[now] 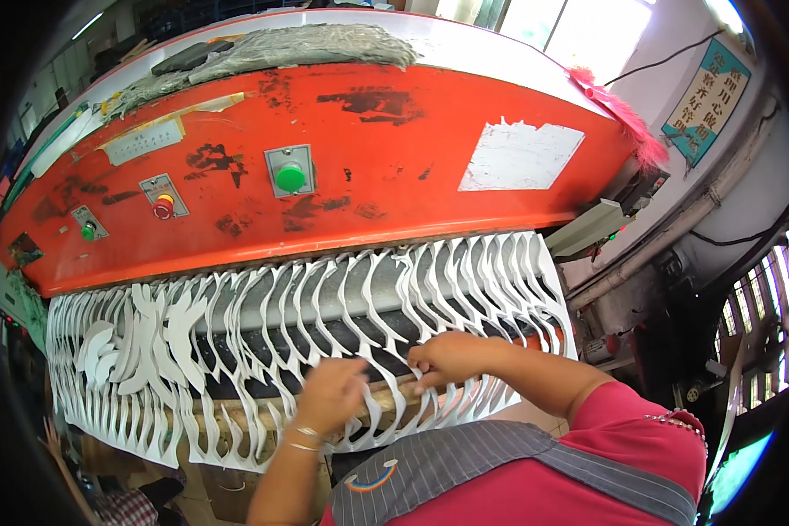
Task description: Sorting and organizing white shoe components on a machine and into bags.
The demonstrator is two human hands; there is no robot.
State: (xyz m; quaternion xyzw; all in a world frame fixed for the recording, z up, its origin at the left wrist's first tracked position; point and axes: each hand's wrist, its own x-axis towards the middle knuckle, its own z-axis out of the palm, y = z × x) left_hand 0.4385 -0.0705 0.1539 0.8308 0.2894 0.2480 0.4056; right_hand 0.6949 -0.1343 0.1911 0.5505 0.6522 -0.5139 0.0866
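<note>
A wide white sheet, cut through with rows of curved slots, lies across the dark bed of a red machine. Its thin wavy strips hang over the near edge. My right hand is closed, thumb and fingers pinching at a strip right of the middle. Just left of it, my left hand is closed too, fingers bent toward the strips; what is between them is hidden. On the left part of the sheet, loose curved white pieces lie gathered in an overlapping pile.
Behind the sheet stands the machine's red front, with a large green button and a red knob. Grey cloth lies on top. A metal bracket juts out at the right. Another person's arm shows at lower left.
</note>
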